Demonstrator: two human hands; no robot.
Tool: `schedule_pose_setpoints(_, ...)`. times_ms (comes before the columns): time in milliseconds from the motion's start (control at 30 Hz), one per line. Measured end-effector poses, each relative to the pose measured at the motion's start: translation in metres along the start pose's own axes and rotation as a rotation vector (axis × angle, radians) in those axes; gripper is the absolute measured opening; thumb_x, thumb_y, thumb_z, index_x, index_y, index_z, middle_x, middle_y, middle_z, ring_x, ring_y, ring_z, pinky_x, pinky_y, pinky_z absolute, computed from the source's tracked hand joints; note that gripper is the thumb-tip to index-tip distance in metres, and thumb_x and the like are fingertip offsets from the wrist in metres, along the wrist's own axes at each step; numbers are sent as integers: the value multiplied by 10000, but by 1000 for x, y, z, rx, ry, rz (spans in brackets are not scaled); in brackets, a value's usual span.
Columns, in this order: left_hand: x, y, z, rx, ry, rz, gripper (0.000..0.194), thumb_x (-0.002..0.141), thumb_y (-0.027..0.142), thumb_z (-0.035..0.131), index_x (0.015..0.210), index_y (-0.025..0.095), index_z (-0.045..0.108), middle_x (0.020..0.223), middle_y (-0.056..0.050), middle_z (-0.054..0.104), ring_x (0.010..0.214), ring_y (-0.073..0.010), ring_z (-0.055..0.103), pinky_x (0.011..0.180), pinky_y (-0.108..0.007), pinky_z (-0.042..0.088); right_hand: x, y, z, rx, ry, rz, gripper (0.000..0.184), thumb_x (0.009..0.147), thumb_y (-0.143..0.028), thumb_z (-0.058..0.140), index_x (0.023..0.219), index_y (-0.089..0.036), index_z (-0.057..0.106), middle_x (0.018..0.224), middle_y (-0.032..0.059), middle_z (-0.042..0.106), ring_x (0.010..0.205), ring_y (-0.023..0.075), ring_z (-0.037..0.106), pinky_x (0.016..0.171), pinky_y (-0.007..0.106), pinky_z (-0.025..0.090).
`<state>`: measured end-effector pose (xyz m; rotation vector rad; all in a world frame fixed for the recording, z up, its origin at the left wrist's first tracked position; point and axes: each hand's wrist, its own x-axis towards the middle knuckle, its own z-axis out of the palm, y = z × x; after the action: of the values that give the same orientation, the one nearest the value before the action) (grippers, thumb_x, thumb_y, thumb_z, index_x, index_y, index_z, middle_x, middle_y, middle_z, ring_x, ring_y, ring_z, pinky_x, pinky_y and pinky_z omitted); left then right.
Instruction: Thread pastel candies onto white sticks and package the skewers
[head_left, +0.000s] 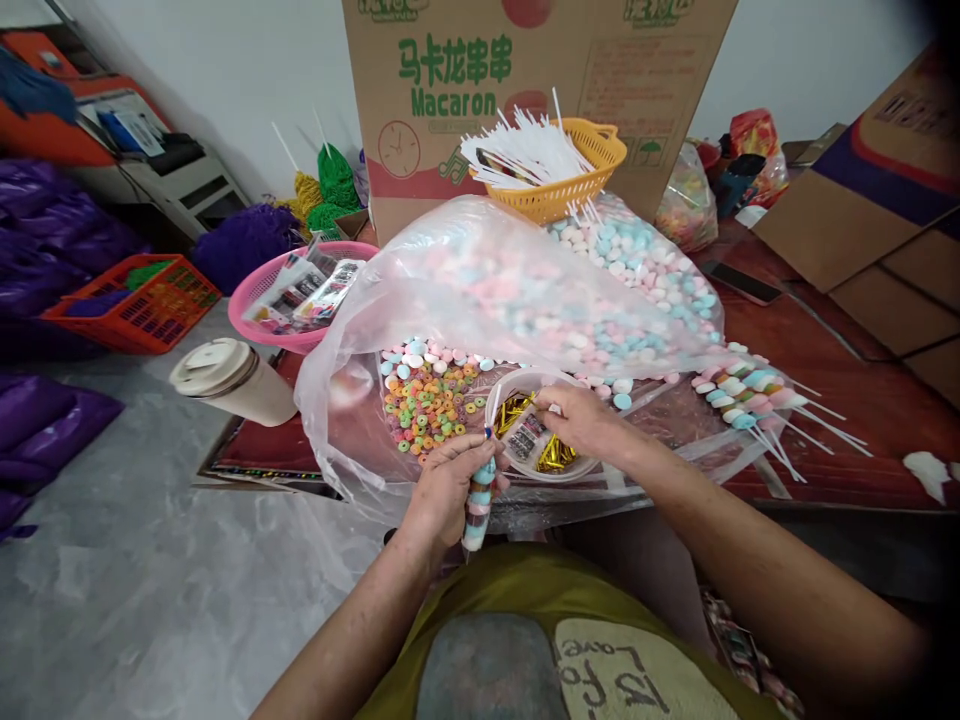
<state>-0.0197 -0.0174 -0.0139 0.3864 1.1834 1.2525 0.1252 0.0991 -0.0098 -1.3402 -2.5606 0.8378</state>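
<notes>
My left hand (448, 488) is wrapped round a marshmallow skewer (477, 512) of blue, pink, white and brown pieces, its white stick pointing up and away from me. To its right, my right hand (579, 418) reaches into a clear round tub (552, 477). Its fingertips are pinched together; what they hold, if anything, is hidden. Inside the tub lie gold twist ties (556, 455) and a small printed packet (524, 437). Left of the tub spreads a pile of colourful cereal rings (429, 408). Pastel marshmallows (645, 265) fill a large clear plastic bag (450, 225) behind.
Finished-looking skewers (742, 385) lie to the right. A yellow basket (555, 200) of white sticks stands before a cardboard box (420, 110). Leftward are a pink basket (247, 290) with packets, a lidded cup (232, 378) at the table edge and an orange crate (150, 310). A phone (742, 282) lies at right.
</notes>
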Motion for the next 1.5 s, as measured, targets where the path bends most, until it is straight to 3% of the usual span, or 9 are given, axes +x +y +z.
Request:
schedule_pose_setpoints(133, 2, 1, 9, 4, -58, 15, 248, 621, 337, 688, 749, 135, 619, 646, -16, 611, 458, -93, 535, 308, -150, 277, -32, -17, -12, 205, 8, -81, 205, 859, -236, 379, 810, -189, 572, 550, -50, 516, 453, 90, 471, 477, 212, 387)
schedule_pose_setpoints(267, 0, -5, 24, 58, -69, 36, 216, 641, 344, 652, 665, 138, 590, 520, 9, 555, 379, -66, 452, 312, -153, 263, -62, -30, -2, 472, 96, -279, 254, 868, -204, 391, 926, -186, 638, 606, -12, 551, 546, 108, 513, 555, 233, 435)
schedule_pose_setpoints(467, -7, -20, 37, 114, -95, -1, 171, 651, 313, 597, 625, 157, 535, 452, 47, 470, 366, -63, 400, 330, -158, 271, -70, -26, 10, 357, 158, -251, 404, 867, -186, 379, 1243, -186, 526, 734, 55, 646, 623, 155, 581, 593, 270, 468)
schedule_pose_setpoints(700, -12, -29, 23, 64, -316, 10, 269, 714, 395, 640, 716, 137, 566, 593, 20, 524, 493, -67, 448, 487, -191, 377, -75, -26, 8, 162, 202, -174, 491, 865, -204, 362, 1349, -119, 352, 717, 63, 666, 592, 186, 588, 560, 276, 435)
schedule_pose_setpoints(800, -10, -30, 24, 85, -264, 26, 334, 745, 477, 612, 709, 149, 566, 569, 31, 486, 470, -63, 407, 461, -187, 354, -74, -24, 14, 116, 233, -205, 487, 876, -201, 336, 1357, -127, 323, 791, 84, 678, 649, 201, 617, 587, 290, 445)
schedule_pose_setpoints(1000, -10, -22, 29, 255, -165, 267, 277, 769, 441, 609, 842, 182, 675, 789, -27, 603, 590, -93, 476, 495, -200, 380, -78, -27, 21, 290, 567, -220, 496, 885, -221, 418, 1352, -118, 285, 655, 22, 629, 632, 178, 621, 641, 278, 483)
schedule_pose_setpoints(1200, -13, -20, 38, 115, -151, 400, 226, 768, 401, 622, 820, 192, 693, 893, -29, 604, 676, -109, 529, 511, -198, 429, -79, -28, 20, 182, 779, -335, 320, 878, -206, 449, 1187, -140, 498, 876, 103, 658, 794, 191, 638, 711, 288, 498)
schedule_pose_setpoints(1400, -10, -10, 36, 37, -245, 137, 299, 694, 399, 699, 625, 123, 605, 520, 28, 499, 391, -46, 408, 352, -167, 331, -74, -17, -6, 222, 410, -495, 178, 868, -154, 460, 820, -158, 631, 727, 50, 636, 682, 142, 606, 615, 231, 479)
schedule_pose_setpoints(1500, -9, 4, 32, -7, -373, -91, 333, 587, 366, 786, 612, 98, 591, 505, -11, 565, 416, -95, 521, 377, -191, 396, -74, -14, -22, 150, 388, -657, 185, 866, -155, 473, 797, -135, 644, 677, 55, 617, 613, 131, 571, 554, 224, 444)
